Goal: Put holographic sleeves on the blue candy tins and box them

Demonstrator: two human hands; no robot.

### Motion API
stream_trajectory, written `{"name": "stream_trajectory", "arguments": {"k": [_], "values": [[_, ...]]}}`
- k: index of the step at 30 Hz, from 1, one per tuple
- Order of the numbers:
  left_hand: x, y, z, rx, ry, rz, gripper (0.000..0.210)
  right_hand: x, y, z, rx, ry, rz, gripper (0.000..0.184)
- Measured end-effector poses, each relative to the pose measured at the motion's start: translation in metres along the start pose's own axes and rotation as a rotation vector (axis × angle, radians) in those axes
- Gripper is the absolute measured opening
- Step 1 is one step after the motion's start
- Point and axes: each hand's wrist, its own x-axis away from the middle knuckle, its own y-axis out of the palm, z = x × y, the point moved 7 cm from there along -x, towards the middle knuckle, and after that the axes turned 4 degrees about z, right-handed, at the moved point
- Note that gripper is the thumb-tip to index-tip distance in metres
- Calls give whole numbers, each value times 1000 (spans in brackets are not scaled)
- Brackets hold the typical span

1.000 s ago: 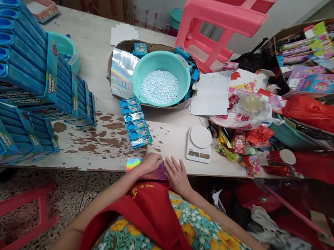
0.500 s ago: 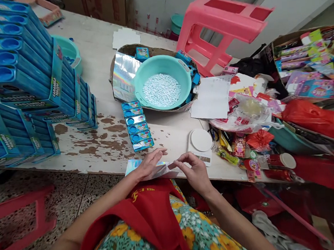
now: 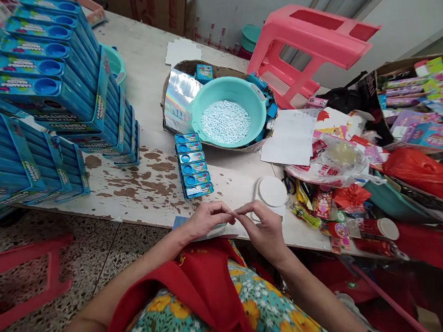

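Observation:
At the table's front edge, the fingertips of my left hand (image 3: 210, 220) and my right hand (image 3: 264, 230) meet in a pinch. Whatever lies between them is too small or hidden to make out. Beneath my left hand rests a shiny, silvery sheet or flat box (image 3: 179, 221), mostly covered by the hand. Just beyond stands a short row of small blue candy packs (image 3: 194, 168) marked "Caramelo Macizo". Behind that row, a mint-green basin (image 3: 254, 117) holds many pale blue candies (image 3: 225, 122). A white scale (image 3: 272, 191) sits close to my right hand.
Tall stacks of blue candy boxes (image 3: 85, 95) fill the left side. The basin stands in a cardboard tray (image 3: 169, 108) beside white sheets (image 3: 290, 137). A pink stool (image 3: 311, 41) is at the back. Bags, wrappers and a red plastic bag (image 3: 424, 168) crowd the right.
My left hand has gone from lying flat on the shiny sheet to a pinch. My right hand has moved slightly left and meets it. The view has shifted a little left.

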Motion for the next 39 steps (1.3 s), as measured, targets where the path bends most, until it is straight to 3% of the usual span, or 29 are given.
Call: {"name": "stream_trajectory", "arguments": {"k": [3,5,7,9,12,14,19,24,28,32,36,39], "values": [[2,0,5,59,7,27,19,-3,-5,-13,52,-138,35,5],[3,2,5,91,-13,0,26,-8,-11,-13,39,-130,82,4],[4,3,1,92,-43,-8,41,-14,-16,-4,-7,-37,120,2],[5,-3,-2,99,-51,61,54,-18,-17,9,-107,101,128,8],[7,-16,4,119,33,223,54,-20,-13,28,-313,283,125,16],[8,-17,14,136,97,253,53,-21,-9,34,-403,337,132,19],[8,-22,25,-8,37,325,24,-27,17,35,-462,342,106,18],[23,-65,29,-358,-20,527,19,-38,63,30,-405,269,44,14],[27,-98,34,-506,-20,566,20,-54,93,29,-423,262,79,14],[21,-117,41,-589,2,603,24,-68,106,28,-326,249,79,16],[18,-119,46,-682,7,585,20,-71,111,32,-403,297,38,18],[18,-120,49,-746,5,604,17,-70,109,34,-276,273,72,14]]}}
